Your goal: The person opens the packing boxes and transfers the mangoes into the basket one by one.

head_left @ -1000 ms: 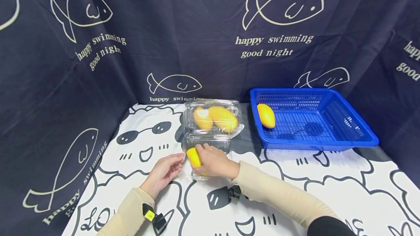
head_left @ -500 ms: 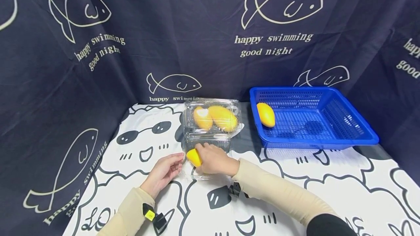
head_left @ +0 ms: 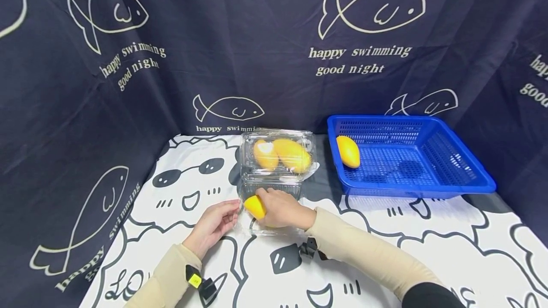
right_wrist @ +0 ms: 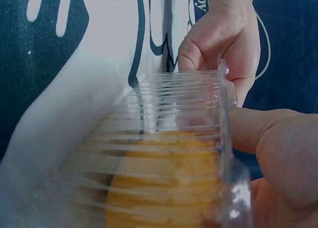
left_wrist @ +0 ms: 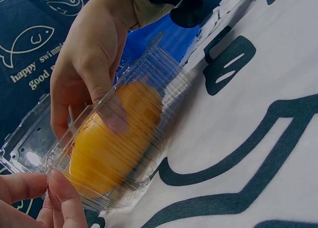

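In the head view, my right hand reaches into a clear plastic clamshell box and grips a yellow mango. Through the ribbed wall, the left wrist view shows this mango lying lengthwise, with the right thumb against its side. My left hand is at the box's left end; its thumb and forefinger pinch the rim corner in the left wrist view. Directly behind, two mangoes sit under clear plastic in another part or box; I cannot tell whether the two are joined.
A blue perforated basket stands at the back right, with one mango against its left wall. A white cloth with black cartoon drawings covers the table. Dark fish-print fabric hangs behind and along the sides.
The mango in my right hand has turned slightly, its visible end tilting more to the left. My left hand keeps its place at the box's corner.
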Demonstrator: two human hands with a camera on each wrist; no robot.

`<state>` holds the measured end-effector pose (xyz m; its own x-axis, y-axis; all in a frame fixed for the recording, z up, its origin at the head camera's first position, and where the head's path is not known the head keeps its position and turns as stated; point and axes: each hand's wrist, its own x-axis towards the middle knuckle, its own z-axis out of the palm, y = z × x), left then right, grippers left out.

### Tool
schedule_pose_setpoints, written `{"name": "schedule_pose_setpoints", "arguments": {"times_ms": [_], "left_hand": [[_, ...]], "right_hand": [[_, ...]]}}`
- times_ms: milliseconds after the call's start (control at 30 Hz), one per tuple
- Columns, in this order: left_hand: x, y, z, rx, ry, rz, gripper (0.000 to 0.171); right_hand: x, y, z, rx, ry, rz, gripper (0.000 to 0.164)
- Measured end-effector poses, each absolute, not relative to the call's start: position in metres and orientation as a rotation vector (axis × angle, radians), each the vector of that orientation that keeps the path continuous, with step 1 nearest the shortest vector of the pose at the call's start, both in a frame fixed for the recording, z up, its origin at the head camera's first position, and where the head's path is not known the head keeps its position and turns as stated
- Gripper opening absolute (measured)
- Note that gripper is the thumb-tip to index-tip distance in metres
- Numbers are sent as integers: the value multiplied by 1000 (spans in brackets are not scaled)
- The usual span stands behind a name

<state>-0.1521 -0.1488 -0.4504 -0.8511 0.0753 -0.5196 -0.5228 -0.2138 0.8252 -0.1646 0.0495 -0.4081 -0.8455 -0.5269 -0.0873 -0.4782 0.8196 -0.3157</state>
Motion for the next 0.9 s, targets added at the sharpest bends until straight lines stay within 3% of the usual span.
{"name": "schedule_pose_setpoints", "arguments": {"times_ms": [900], "left_hand": [[-152, -149, -451, -516, 1685, 2108, 44]], "right_hand": [[-166, 58, -400, -758, 2819, -496, 61]]}}
